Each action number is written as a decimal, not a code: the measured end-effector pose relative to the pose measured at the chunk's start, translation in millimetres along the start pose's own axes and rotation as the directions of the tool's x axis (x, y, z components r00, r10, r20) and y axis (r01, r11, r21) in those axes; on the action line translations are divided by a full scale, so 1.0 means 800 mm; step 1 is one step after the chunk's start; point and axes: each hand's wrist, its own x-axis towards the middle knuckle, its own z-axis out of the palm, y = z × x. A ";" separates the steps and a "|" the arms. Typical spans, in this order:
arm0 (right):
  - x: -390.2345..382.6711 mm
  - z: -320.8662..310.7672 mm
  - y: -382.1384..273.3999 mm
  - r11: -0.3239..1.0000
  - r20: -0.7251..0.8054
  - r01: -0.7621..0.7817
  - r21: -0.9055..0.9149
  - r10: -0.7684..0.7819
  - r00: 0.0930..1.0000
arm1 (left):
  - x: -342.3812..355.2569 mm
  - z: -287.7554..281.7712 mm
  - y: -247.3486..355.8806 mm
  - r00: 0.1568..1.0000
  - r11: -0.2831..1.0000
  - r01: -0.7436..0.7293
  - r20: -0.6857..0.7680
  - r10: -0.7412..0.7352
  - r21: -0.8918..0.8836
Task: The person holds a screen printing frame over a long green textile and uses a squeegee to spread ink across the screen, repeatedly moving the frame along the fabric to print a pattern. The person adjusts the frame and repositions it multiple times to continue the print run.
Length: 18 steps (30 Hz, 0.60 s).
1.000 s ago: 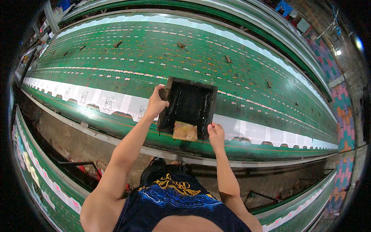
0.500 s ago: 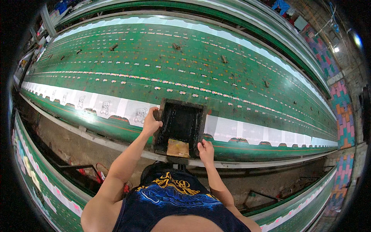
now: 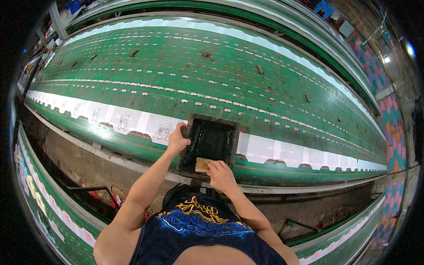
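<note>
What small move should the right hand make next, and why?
Probably push the tan block away from the body, along the dark frame: the right hand grips it at the frame's near end, while the left hand holds the frame's left side.

The left hand (image 3: 179, 139) grips the left side of a dark rectangular frame (image 3: 233, 140), and the right hand (image 3: 221, 176) holds a tan block (image 3: 202, 165) inside the frame's near end. The frame lies across a white strip (image 3: 263, 147) along the near edge of a long green surface (image 3: 198, 68); bear outlines (image 3: 164, 131) mark the strip to the left.
</note>
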 end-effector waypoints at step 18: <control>0.153 -0.018 0.093 0.998 -0.249 -0.032 -0.053 0.018 0.968 | -0.005 -0.001 0.009 1.000 0.999 -0.027 -0.002 0.027 0.033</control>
